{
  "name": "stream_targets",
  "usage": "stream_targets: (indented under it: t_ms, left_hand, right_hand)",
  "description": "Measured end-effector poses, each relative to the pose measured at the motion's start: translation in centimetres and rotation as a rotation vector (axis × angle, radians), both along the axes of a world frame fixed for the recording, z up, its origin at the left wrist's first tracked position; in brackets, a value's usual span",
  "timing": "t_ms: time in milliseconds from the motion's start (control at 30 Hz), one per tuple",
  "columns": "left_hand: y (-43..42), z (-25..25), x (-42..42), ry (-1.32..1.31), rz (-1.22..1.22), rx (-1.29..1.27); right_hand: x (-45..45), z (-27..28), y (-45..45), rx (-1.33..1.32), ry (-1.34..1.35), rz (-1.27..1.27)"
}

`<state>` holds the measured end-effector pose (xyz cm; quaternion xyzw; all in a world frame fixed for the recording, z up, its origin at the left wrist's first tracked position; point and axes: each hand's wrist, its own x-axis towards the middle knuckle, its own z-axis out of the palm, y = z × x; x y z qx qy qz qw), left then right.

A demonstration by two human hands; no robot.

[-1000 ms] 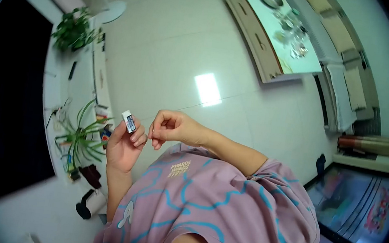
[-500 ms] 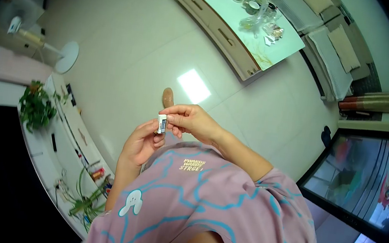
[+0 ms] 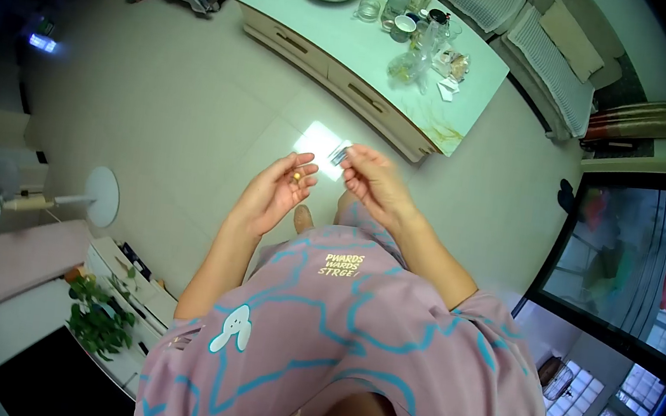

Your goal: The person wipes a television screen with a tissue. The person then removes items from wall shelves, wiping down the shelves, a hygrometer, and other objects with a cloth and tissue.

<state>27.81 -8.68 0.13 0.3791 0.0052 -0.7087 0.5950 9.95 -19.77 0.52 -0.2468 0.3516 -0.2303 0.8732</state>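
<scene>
In the head view, the right hand pinches a small block between its fingertips, near the middle of the frame. The left hand, just left of it, curls loosely; a yellow bit sits at its fingers, gripped or merely resting, I cannot tell. The step appears to be handling the block apart from the bit; the next move seems to call for a light, precise pinch. The block looks boxy, white and dark, blurred; the bit, roundish. Glossy tiles lie beneath; the shirt is soft, creased cloth.
</scene>
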Motion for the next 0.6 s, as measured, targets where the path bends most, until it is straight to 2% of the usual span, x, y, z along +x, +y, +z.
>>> stream_targets:
  t_ms: [100,267,367,433,533,600]
  left_hand:
    - [-5.5,-0.8,3.1,0.014,0.059,0.053]
    - [-13.8,-3.8,7.9,-0.035,0.085,0.112]
    - [-17.7,-5.2,10.1,0.014,0.130,0.201]
    - [-20.4,-6.6,11.4,0.067,0.113,0.073]
    - [-24.7,-7.4,12.6,0.079,0.167,0.123]
    - [-27.2,-7.6,13.4,0.100,0.217,0.176]
  right_hand:
    - [0.8,-3.8,-7.3,0.061,-0.026,-0.157]
    - [4.2,-8.7,-21.0,0.161,-0.007,-0.279]
    - [7.4,-13.0,-29.0,0.221,0.086,-0.360]
    - [8.9,-17.5,-34.1,0.270,0.117,-0.348]
    - [12.0,-22.9,-40.5,0.359,0.191,-0.364]
    - [13.6,-25.0,-43.5,0.267,0.402,-0.264]
